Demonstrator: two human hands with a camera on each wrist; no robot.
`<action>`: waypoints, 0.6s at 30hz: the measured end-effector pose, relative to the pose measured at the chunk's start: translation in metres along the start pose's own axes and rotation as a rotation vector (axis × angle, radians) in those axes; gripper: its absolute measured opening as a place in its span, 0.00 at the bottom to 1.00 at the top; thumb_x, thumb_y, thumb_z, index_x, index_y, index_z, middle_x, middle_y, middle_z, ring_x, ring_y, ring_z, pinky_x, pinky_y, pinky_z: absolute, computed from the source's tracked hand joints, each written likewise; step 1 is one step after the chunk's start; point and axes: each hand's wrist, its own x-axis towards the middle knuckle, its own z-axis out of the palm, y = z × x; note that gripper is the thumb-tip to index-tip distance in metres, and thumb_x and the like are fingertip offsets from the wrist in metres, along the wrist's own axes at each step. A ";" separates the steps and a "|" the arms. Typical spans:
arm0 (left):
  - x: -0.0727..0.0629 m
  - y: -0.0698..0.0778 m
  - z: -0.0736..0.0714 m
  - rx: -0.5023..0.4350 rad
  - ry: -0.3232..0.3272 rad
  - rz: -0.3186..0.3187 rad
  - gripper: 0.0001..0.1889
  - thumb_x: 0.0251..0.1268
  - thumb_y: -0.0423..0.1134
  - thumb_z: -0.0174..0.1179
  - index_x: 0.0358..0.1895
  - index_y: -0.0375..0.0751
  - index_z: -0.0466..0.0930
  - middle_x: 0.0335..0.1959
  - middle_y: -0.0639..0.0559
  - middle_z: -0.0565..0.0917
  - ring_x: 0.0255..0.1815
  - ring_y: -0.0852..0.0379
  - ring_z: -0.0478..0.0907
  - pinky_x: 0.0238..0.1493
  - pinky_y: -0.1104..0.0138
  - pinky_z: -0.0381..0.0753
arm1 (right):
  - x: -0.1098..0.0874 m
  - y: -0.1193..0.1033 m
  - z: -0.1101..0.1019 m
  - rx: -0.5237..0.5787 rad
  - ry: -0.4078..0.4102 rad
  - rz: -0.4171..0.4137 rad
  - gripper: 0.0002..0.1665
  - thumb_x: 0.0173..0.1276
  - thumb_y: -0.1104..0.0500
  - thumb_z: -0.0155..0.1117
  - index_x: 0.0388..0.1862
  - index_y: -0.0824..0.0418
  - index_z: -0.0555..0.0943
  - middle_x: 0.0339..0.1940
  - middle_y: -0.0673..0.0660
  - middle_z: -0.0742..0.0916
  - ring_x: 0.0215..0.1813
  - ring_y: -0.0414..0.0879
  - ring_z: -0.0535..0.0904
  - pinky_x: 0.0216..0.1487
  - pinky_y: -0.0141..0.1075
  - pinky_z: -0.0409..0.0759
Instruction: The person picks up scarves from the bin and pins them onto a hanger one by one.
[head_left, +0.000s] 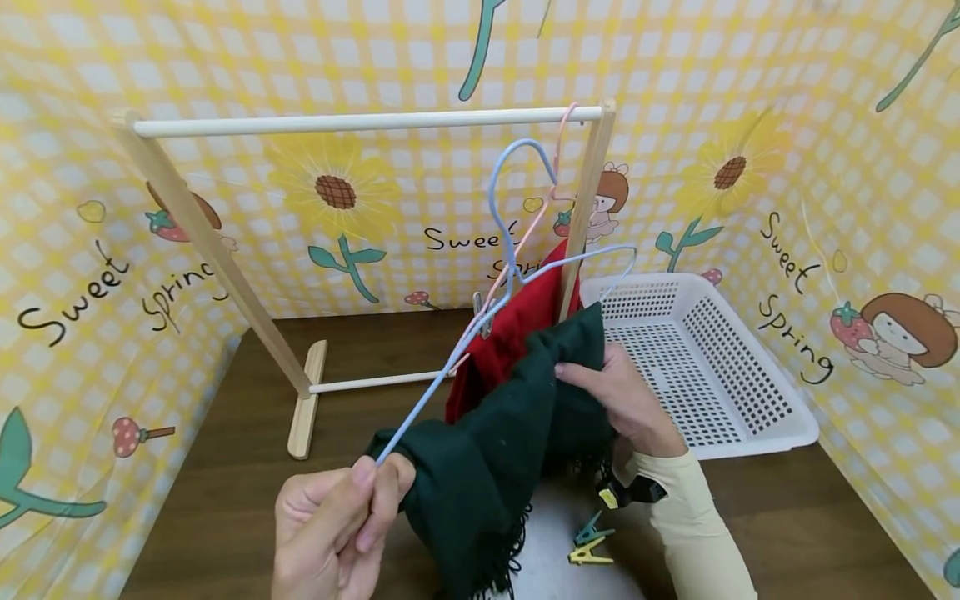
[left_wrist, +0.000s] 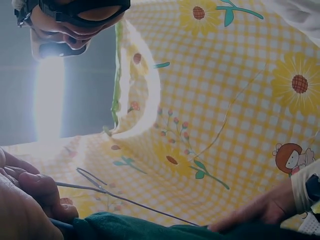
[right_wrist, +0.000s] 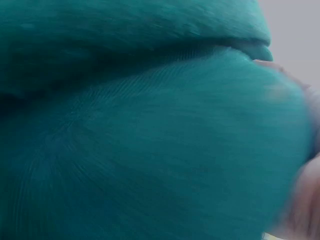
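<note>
A dark green fringed scarf hangs in folds over the lower part of a blue clothes hanger. My left hand pinches the near end of that hanger, where the scarf meets it. At the scarf's far end, my right hand grips the cloth, thumb on top. The hanger's hook points up, in front of the rack's bar. In the right wrist view, green cloth fills most of the picture and hides much of the right hand. The left wrist view shows my left hand beside the hanger.
A wooden rack with a white bar stands behind. A pink hanger hangs from its right end, with a red cloth behind the scarf. A white basket sits at right. Green and yellow clothespins lie in front.
</note>
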 end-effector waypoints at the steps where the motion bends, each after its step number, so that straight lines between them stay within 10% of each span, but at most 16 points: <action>1: 0.000 0.000 -0.001 -0.003 0.001 0.001 0.28 0.70 0.15 0.22 0.11 0.39 0.51 0.11 0.48 0.58 0.16 0.56 0.55 0.33 0.62 0.52 | 0.001 -0.004 -0.002 0.039 -0.018 0.003 0.12 0.72 0.67 0.62 0.35 0.52 0.88 0.34 0.47 0.89 0.35 0.39 0.86 0.41 0.34 0.87; 9: -0.004 0.004 -0.005 0.011 0.013 -0.024 0.27 0.70 0.14 0.22 0.12 0.39 0.51 0.11 0.47 0.57 0.17 0.53 0.55 0.28 0.62 0.51 | 0.013 -0.049 -0.031 0.396 0.065 -0.019 0.13 0.74 0.64 0.62 0.27 0.59 0.85 0.27 0.51 0.88 0.30 0.41 0.85 0.32 0.29 0.83; 18: -0.003 -0.001 -0.004 -0.054 -0.080 -0.019 0.25 0.73 0.17 0.24 0.15 0.37 0.52 0.13 0.48 0.55 0.22 0.49 0.55 0.34 0.61 0.53 | 0.031 -0.072 -0.041 0.345 0.235 0.015 0.12 0.72 0.61 0.67 0.27 0.63 0.86 0.26 0.52 0.88 0.27 0.42 0.86 0.31 0.31 0.85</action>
